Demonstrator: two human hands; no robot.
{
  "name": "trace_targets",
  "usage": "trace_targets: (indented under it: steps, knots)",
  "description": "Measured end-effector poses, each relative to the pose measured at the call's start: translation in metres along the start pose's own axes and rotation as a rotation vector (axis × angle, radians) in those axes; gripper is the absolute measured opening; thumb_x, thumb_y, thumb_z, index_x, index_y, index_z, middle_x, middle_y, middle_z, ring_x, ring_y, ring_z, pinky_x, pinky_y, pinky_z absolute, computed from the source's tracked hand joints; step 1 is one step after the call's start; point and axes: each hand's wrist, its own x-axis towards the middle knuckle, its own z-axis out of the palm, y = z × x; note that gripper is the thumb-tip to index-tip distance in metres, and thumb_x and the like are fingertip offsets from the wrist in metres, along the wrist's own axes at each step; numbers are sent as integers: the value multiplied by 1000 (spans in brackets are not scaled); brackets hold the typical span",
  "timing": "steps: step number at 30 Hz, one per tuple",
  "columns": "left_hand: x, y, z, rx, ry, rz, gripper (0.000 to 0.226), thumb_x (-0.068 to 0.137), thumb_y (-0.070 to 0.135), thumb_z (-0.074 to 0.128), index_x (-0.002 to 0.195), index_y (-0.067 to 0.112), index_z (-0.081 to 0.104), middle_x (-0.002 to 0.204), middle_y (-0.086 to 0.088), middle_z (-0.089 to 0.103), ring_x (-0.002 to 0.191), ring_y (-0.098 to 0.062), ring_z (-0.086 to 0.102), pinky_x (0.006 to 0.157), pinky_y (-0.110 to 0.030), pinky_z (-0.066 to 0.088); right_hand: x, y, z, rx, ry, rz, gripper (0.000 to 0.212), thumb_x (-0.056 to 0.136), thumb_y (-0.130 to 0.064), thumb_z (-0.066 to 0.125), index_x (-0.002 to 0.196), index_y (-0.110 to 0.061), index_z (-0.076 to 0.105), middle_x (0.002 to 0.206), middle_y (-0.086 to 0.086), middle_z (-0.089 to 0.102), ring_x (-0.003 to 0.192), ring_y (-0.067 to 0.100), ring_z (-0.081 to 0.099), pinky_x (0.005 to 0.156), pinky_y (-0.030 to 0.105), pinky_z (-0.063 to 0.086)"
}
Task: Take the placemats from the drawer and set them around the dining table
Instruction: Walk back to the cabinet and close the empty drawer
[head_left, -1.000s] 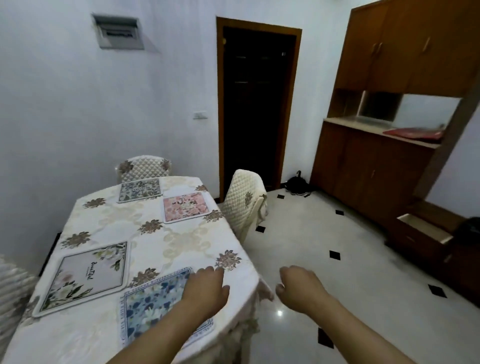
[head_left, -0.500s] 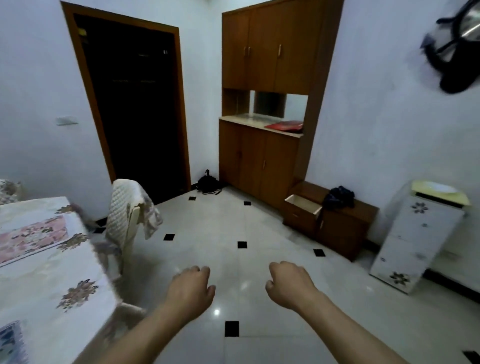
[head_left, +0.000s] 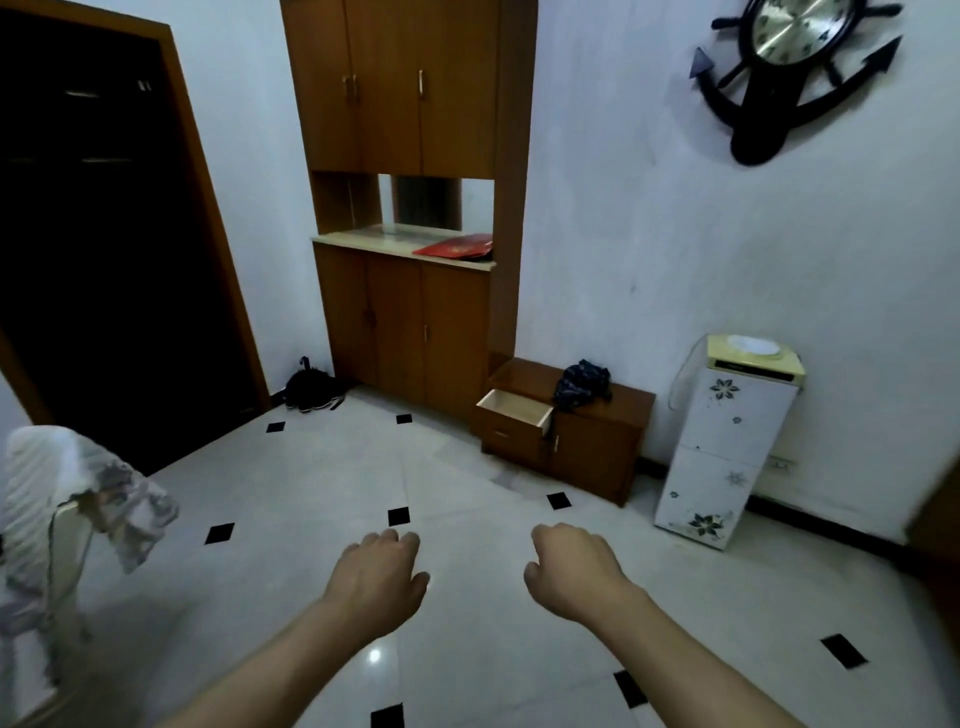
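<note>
Your left hand (head_left: 379, 582) and right hand (head_left: 571, 571) are held out in front of you over the tiled floor (head_left: 311, 483), apart from each other, backs up. The fingers of both are loosely curled under, and neither holds anything.

The drawer (head_left: 514, 410) is ahead and to the right of your hands. It stands pulled open from the top left of a low wooden cabinet (head_left: 602, 447) against the far wall, and its pale inner walls show. A dark bundle of cloth (head_left: 579, 384) lies on top of that cabinet, just beside the drawer.

A tall wooden cupboard (head_left: 410, 104) touches the cabinet's left end, and a flat red thing (head_left: 457, 245) lies in its open niche. To the right of the cabinet is a white flowered water dispenser (head_left: 727, 441), and above it on the wall hangs an anchor-shaped clock (head_left: 795, 67). A dark doorway (head_left: 104, 260) fills the left, with a black bag (head_left: 311, 389) on the floor between it and the cupboard. A chair with a quilted cover (head_left: 47, 499) is at your left edge.
</note>
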Motion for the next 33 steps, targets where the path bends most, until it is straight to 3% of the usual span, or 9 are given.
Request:
trace_targets:
  steps: [6, 9, 12, 15, 18, 21, 24, 30, 33]
  knots:
    - [132, -22, 2, -17, 12, 88, 36, 90, 48, 45, 109, 18, 54, 107, -4, 60, 98, -24, 57, 80, -36, 44, 108, 24, -15, -7, 3, 111, 15, 88, -30, 45, 94, -18, 53, 93, 6, 58, 79, 25, 52, 67, 33, 36]
    - [195, -30, -3, -28, 11, 138, 34, 91, 47, 45, 108, 19, 54, 107, -4, 60, 97, -24, 57, 79, -36, 45, 158, 33, -22, 3, 2, 141, 15, 88, -30, 44, 94, -18, 52, 97, 7, 60, 89, 28, 59, 68, 32, 35]
    - [255, -30, -8, -10, 15, 168, 33, 92, 47, 45, 108, 19, 54, 107, -3, 61, 95, -22, 56, 78, -35, 46, 203, 48, -27, 9, 7, 165, 13, 88, -31, 44, 91, -19, 48, 106, 10, 61, 87, 30, 56, 69, 33, 34]
    - [308, -25, -8, -11, -7, 195, 33, 93, 46, 44, 109, 19, 53, 108, -4, 60, 96, -22, 55, 79, -35, 45, 247, 68, -27, 26, 16, 184, 12, 87, -31, 44, 88, -19, 45, 105, 9, 62, 87, 30, 57, 68, 33, 34]
    - [363, -19, -3, 3, -24, 215, 33, 93, 45, 45, 111, 18, 53, 109, -5, 59, 99, -23, 55, 80, -35, 44, 301, 92, -20, 52, 15, 202, 18, 86, -30, 44, 95, -19, 54, 103, 7, 64, 92, 29, 60, 68, 34, 35]
    - [429, -14, 7, 5, -40, 194, 34, 93, 47, 45, 111, 19, 52, 109, -4, 59, 99, -23, 54, 81, -35, 44, 367, 123, -13, 103, -3, 214, 20, 85, -31, 46, 96, -21, 57, 101, 5, 65, 92, 27, 61, 67, 33, 37]
    - [493, -12, 13, 31, -68, 164, 34, 92, 47, 45, 110, 19, 52, 110, -5, 59, 100, -24, 54, 81, -36, 44, 436, 151, -13, 106, -23, 170, 10, 86, -31, 45, 87, -22, 48, 93, 5, 60, 83, 26, 56, 67, 35, 38]
    - [608, -21, 12, 48, -106, 61, 35, 93, 45, 46, 114, 17, 52, 114, -6, 58, 104, -25, 54, 85, -37, 44, 574, 191, -26, 110, -30, 75, 20, 88, -36, 49, 99, -21, 55, 106, 5, 64, 97, 27, 62, 74, 36, 41]
    - [659, -31, 13, 54, -102, 33, 35, 93, 44, 45, 112, 16, 51, 113, -7, 58, 103, -26, 54, 83, -38, 44, 633, 199, -30, 117, -40, 37, 16, 89, -37, 46, 92, -21, 49, 107, 7, 64, 97, 28, 62, 73, 36, 40]
